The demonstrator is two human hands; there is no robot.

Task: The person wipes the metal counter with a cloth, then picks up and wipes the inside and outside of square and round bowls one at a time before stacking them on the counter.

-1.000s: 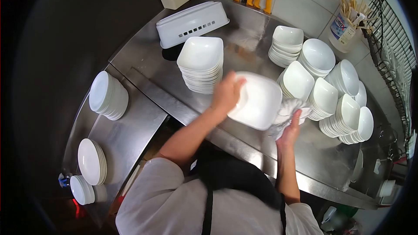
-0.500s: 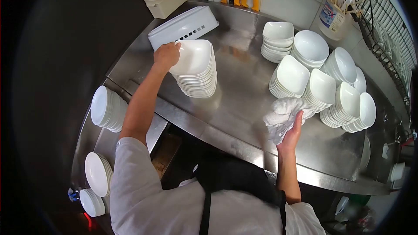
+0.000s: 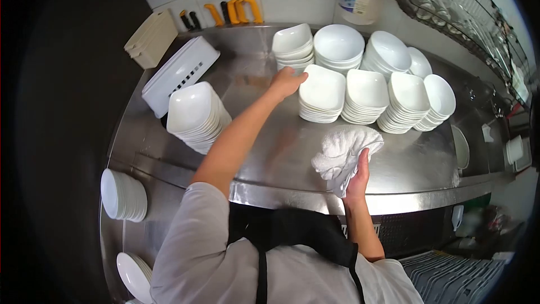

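My left hand is at the left rim of the top square white bowl in a front-row stack, its thumb over the edge and its other fingers partly hidden. A bunched white cloth is gripped in my right hand, held above the steel counter just in front of the bowl stacks. To the left of my left forearm stands a tall stack of square white bowls, leaning slightly.
More white bowls stand in stacks at the back. A white plastic basket and a cream bin sit at the far left. Yellow and black knife handles line the wall. Round plates stack on the left side counter.
My left hand has left the tall stack on the left and moved right to the front-row bowls. The right hand still holds the cloth. The view has turned rightward.
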